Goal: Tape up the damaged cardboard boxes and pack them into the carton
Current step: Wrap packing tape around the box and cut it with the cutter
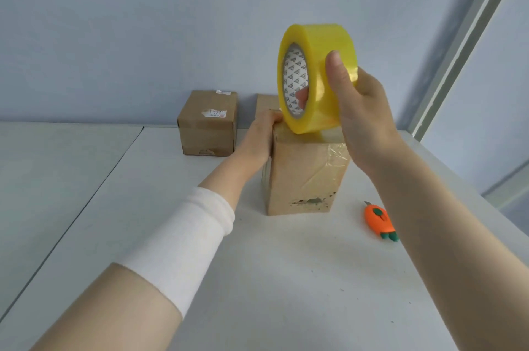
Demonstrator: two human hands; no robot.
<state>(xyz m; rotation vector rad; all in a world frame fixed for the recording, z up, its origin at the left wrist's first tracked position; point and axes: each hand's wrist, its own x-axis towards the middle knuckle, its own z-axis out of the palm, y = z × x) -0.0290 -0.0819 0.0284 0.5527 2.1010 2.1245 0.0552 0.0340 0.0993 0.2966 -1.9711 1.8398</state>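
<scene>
A brown cardboard box (pixel 303 176) stands upright in the middle of the white table, its front scuffed near the bottom and partly covered with clear tape. My left hand (pixel 260 135) presses on the box's top left edge. My right hand (pixel 363 113) grips a yellowish roll of clear packing tape (pixel 315 75), whose lower rim rests on the box's top. A second brown box (pixel 209 124) with a torn label stands behind to the left, by the wall. Part of a third box (pixel 266 102) shows behind the roll.
An orange carrot-shaped utility knife (pixel 379 221) lies on the table (pixel 257 279) right of the box, blade out. A seam splits the table at the left. A pale wall stands behind, and a metal frame post (pixel 463 44) rises at the right.
</scene>
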